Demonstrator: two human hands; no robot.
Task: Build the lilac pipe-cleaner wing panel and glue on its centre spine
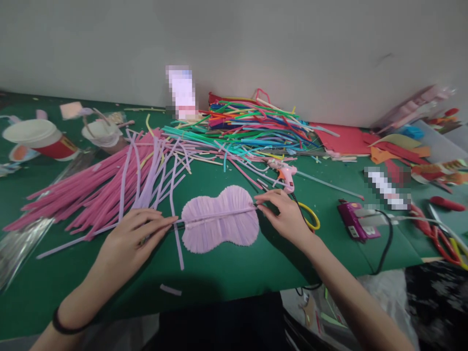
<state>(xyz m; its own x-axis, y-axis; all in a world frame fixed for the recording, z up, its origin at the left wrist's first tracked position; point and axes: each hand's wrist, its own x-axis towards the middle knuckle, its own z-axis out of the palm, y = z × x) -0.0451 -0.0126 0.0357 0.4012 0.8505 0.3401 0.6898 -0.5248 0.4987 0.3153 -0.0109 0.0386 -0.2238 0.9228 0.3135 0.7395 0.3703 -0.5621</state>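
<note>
A lilac fuzzy piece (221, 233), rounded at both ends with a narrower waist, lies in the middle of the table. Along its centre runs a lilac pipe cleaner (215, 214). My left hand (137, 234) pinches that strand just past the piece's left edge, and a long tail of it sticks out to the left behind the hand. At the opposite edge, my right hand (283, 213) has thumb and forefinger closed on the strand's right end. Another lilac pipe cleaner (178, 243) lies crosswise near my left fingertips.
Bundles of pink pipe cleaners (98, 195) and a multicoloured pile (252, 124) spread behind. A pink glue gun (287, 175) lies beyond my right hand. Paper cups (36, 136) stand left; a purple box (356, 222), a power cord and scissors (440, 239) are right.
</note>
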